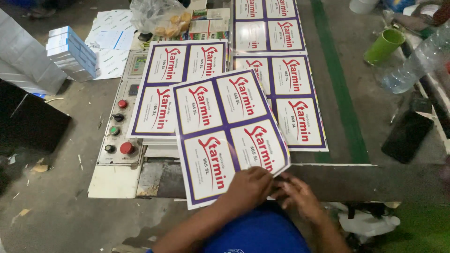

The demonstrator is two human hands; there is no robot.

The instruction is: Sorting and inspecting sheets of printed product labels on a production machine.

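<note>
**Top label sheet gripped at its lower corner**

A printed sheet of four labels (228, 133), white with purple borders and red lettering, is held tilted in the centre of the frame, above a stack of like sheets (178, 89) lying on the counter (398, 182). Its lower right corner is pinched by the left hand (248, 187), whose fingers are closed on the edge. The right hand (300, 197) is set just beside that corner, its fingers narrow and curled; whether paper is caught by them cannot be told. The step in hand is judged to be the separating of one sheet. A clean peel of a single layer is called for next, with the corner kept unfolded. A button panel (119, 126) is seen at centre left.
</note>
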